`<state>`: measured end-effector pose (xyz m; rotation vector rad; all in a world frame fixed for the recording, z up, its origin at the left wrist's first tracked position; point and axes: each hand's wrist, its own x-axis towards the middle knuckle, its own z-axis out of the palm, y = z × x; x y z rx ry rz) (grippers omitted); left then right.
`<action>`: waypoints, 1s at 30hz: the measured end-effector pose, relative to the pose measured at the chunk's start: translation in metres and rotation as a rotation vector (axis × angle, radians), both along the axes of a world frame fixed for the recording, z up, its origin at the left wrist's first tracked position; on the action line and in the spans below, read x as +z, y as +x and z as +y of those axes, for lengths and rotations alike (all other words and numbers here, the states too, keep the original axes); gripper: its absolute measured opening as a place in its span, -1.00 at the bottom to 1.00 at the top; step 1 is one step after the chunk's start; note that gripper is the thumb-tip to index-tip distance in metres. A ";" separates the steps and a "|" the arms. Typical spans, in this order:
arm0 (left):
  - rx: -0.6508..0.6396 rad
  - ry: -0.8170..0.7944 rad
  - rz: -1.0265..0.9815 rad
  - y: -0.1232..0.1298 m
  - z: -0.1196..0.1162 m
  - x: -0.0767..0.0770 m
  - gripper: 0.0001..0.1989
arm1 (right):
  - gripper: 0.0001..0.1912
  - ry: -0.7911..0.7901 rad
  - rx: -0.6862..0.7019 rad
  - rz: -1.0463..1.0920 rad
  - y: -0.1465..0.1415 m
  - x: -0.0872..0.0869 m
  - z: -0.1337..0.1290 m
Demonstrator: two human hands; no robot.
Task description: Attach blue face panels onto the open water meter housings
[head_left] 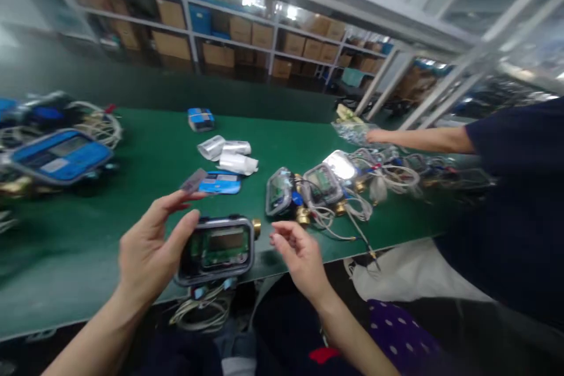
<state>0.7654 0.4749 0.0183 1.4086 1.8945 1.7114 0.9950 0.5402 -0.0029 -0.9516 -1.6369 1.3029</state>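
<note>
An open-faced meter (227,247) is seen at the green table's (150,153) near edge, its cable coil (200,312) hung below.
Should the coil be snagged, the meter could be dragged off; a thin card (194,181) is held by the left hand (147,247) above the table, while the right hand's (304,261) fingers are narrowed, contents unclear.

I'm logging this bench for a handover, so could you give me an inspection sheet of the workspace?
Surface: green bench, partly bare
Job's things: framed meter at the near edge, between the hands; blue plate beyond
Clutter: silvery rolls, blue stack
Grippers: left hand at a translucent piece, grip unclear; right hand curled, contents unclear
Cables: pale coil below the meter, more at right
Surroundings: another person's arm at right; shelved cartons
</note>
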 end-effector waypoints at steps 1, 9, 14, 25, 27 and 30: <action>-0.010 0.009 -0.031 -0.004 -0.003 -0.006 -0.59 | -0.67 0.019 0.045 -0.034 -0.003 -0.010 -0.006; -0.099 0.103 -0.556 -0.001 0.006 -0.041 -0.39 | -0.13 0.112 0.210 -0.150 -0.030 -0.037 -0.028; -0.029 0.151 -0.712 -0.005 0.036 -0.028 -0.38 | -0.15 0.144 0.216 -0.088 -0.042 -0.033 0.000; 0.031 0.207 -0.836 -0.011 0.060 -0.028 -0.46 | -0.23 0.032 0.263 0.082 -0.052 -0.037 0.019; 0.018 0.206 -0.839 -0.011 0.058 -0.028 -0.45 | -0.24 0.034 0.264 0.080 -0.050 -0.038 0.015; -0.012 0.196 -0.843 -0.013 0.057 -0.029 -0.40 | -0.28 0.046 0.273 0.090 -0.048 -0.041 0.010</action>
